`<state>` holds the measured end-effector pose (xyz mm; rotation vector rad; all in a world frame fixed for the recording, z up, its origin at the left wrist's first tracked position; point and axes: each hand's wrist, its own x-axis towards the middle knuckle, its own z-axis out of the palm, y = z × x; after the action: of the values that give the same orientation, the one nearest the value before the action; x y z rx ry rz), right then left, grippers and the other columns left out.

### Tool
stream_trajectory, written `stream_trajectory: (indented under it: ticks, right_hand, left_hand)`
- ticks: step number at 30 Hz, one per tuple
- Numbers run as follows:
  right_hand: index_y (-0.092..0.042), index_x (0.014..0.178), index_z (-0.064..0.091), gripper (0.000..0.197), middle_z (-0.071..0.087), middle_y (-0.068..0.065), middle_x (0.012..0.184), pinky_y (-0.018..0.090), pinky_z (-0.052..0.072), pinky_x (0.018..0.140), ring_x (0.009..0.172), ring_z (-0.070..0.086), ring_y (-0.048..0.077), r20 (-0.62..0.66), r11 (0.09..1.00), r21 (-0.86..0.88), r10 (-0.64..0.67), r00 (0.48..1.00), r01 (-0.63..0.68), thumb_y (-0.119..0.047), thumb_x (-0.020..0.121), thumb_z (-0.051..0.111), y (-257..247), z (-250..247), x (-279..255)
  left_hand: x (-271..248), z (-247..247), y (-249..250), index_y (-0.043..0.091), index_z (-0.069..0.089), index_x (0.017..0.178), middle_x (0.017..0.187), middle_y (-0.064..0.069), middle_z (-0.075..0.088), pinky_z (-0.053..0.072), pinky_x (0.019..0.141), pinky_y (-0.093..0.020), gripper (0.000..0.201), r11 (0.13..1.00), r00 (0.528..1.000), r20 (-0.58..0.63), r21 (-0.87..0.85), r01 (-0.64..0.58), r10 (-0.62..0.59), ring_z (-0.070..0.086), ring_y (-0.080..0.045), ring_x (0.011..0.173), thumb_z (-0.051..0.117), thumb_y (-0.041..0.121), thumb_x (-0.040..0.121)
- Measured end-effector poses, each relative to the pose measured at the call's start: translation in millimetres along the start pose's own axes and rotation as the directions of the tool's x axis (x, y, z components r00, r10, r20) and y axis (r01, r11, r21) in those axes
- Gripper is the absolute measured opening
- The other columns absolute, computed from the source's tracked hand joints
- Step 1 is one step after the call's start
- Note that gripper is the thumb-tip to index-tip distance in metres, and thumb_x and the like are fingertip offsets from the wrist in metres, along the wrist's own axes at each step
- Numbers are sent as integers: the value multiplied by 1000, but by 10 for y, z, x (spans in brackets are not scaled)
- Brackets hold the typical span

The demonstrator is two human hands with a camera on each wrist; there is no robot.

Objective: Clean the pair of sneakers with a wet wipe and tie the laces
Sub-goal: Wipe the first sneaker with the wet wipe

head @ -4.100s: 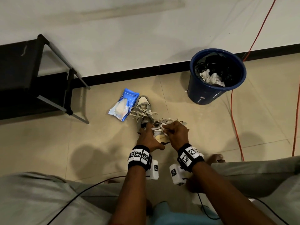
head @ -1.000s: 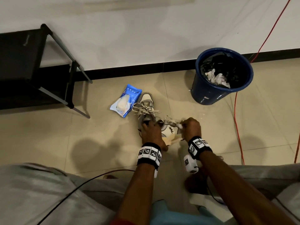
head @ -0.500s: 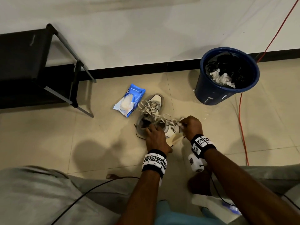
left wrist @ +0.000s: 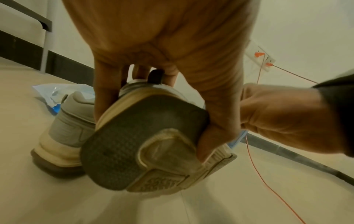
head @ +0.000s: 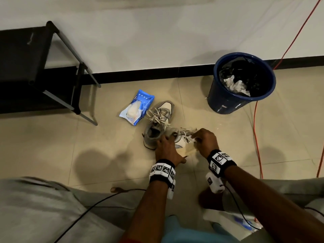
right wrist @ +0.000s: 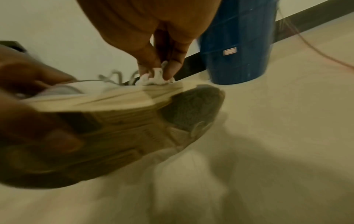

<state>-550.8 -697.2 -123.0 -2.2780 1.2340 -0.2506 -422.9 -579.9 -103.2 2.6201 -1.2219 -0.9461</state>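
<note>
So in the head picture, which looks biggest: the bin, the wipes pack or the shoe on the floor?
1. Bin, clearly biggest.
2. Shoe on the floor.
3. Wipes pack, a little smaller than the shoe.
The bin sits farthest from the camera and looks biggest anyway.

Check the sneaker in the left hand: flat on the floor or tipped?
Tipped: the held sneaker shows its sole to the wrist camera, gripped by the left hand.
</note>
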Motion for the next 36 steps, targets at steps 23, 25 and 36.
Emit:
stream_trajectory:
  ticks: [23, 25, 36]
  right_hand:
    - [-16, 86, 73, 33, 68, 6, 89, 35, 53, 64, 84, 63, 30, 79, 973, -152, -161, 984, 172, 7, 65, 63, -103, 109, -242]
    - [-18, 86, 72, 38, 65, 3, 88, 35, 53, 59, 83, 61, 28, 187, 946, -147, -261, 947, 289, 9, 61, 64, -307, 338, -455]
    - [-14, 91, 74, 29, 64, 10, 90, 35, 50, 52, 87, 58, 34, 13, 921, -390, 8, 1000, -2, -4, 64, 70, 5, 121, -200]
  left_hand:
    - [309, -123, -112, 24, 58, 132, 129, -4, 63, 50, 98, -38, 88, 985, 998, -27, -165, 59, -64, 58, -27, 121, 90, 50, 55]
    - [329, -80, -135, 24, 59, 125, 119, -5, 67, 54, 89, -37, 76, 997, 995, -50, 10, 82, -82, 61, -28, 116, 90, 42, 58]
    - [450, 291, -245, 13, 31, 146, 148, -13, 41, 40, 108, -47, 124, 971, 989, 120, -210, 114, -90, 41, -34, 136, 95, 48, 46]
